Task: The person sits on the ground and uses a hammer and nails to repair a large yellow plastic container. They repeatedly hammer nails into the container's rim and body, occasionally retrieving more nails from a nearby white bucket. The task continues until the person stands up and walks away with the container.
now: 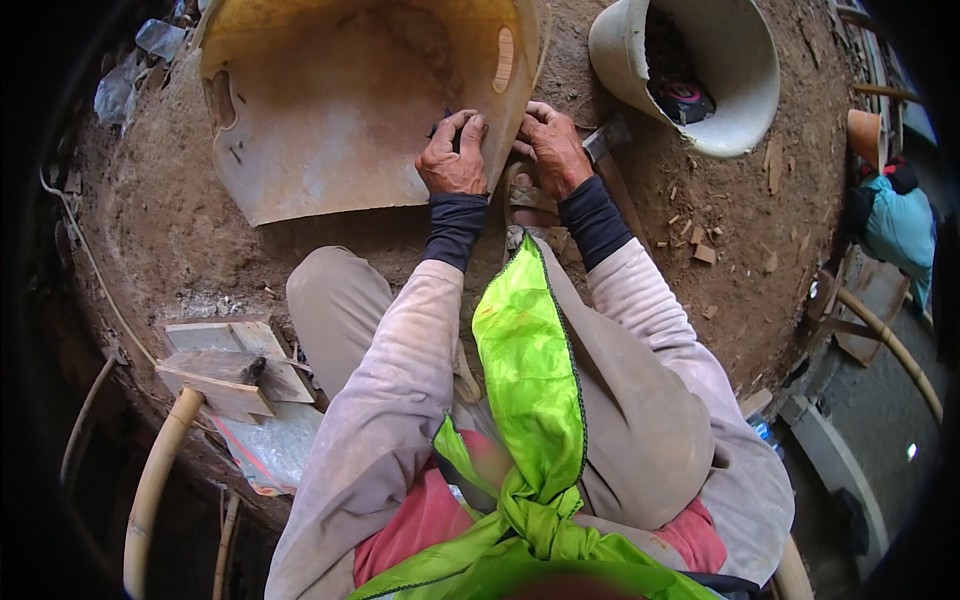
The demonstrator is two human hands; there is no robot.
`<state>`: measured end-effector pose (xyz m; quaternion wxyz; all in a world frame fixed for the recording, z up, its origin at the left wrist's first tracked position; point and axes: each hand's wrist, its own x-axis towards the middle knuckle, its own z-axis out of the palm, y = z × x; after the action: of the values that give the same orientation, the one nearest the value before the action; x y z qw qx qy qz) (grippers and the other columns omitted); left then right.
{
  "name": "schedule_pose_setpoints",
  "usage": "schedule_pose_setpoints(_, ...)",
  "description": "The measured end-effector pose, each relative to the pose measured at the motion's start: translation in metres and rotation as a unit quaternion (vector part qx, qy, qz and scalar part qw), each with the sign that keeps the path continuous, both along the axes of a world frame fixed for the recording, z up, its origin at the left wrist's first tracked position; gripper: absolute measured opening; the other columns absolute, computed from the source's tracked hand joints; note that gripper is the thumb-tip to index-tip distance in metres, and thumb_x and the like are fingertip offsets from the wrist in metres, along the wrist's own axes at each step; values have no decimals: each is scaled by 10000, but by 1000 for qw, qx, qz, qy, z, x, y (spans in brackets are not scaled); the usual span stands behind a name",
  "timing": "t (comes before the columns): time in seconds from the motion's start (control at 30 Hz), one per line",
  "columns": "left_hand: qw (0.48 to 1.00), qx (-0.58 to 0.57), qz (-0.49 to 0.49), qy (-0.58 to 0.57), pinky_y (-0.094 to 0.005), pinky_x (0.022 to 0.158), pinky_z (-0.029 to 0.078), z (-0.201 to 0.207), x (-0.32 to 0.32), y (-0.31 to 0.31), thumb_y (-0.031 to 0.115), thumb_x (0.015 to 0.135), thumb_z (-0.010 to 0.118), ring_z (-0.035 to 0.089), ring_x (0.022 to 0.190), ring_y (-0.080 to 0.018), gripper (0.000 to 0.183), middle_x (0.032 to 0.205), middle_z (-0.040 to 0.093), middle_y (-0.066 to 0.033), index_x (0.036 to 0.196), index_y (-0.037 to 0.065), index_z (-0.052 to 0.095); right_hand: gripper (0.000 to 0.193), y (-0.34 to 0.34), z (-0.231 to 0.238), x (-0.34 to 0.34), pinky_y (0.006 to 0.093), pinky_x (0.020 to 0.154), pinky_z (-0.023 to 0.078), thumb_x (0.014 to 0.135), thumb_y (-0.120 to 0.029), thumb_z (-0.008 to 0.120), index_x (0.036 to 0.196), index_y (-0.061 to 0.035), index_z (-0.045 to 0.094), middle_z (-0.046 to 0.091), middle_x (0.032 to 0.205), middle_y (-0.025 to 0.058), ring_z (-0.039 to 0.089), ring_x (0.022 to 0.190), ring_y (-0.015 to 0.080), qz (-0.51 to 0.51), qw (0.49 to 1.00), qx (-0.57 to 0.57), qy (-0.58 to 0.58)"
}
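Observation:
A large yellowish plastic tub (pixel 330 165), worn and dusty with slot-shaped hand holes, lies tipped toward me. My left hand (pixel 455 155) is over its inner right side, thumb and fingers pinched together. Something small and dark shows by those fingertips, too little of it to name. Just outside the tub's right edge, my right hand (pixel 553 150) is closed, its fingertips against or very near the wall. What it grips, if anything, is hidden. Beside the right wrist lies a hammer-like tool (pixel 605 138) with a metal head and wooden handle. My sandalled foot (pixel 530 200) is below the hands.
A pale bucket (pixel 735 115) lies tilted at the upper right, with a dark and pink object (pixel 684 100) inside. Wood chips (pixel 704 253) litter the dirt. Boards (pixel 225 370) are stacked at left near a bamboo pole (pixel 160 480). A turquoise cloth bundle (pixel 897 230) is far right.

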<state>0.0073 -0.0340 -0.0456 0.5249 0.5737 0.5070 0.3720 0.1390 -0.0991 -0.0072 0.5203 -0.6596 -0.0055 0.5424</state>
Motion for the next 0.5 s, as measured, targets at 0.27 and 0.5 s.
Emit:
schedule_pose_setpoints(0.27, 999, -28, 31, 10, -364, 792, 563, 9, -7, 5, 187, 925, 753, 728, 831, -250, 153, 912, 765, -131, 991, 49, 766, 299, 14, 0, -15, 273, 738, 543, 1025, -264, 670, 1236, -89, 553, 666, 1045, 19, 657, 894, 110, -72, 995, 71, -4)
schedule_pose_setpoints(0.5, 923, 227, 153, 269, -406, 1007, 501, 63, -110, 170, 346, 867, 796, 666, 1134, -313, 256, 1151, 744, -179, 991, 124, 818, 339, 0, -32, 9, 327, 837, 618, 1021, -217, 676, 1282, -11, 611, 710, 1158, 118, 719, 987, 186, 36, 987, 19, -156)
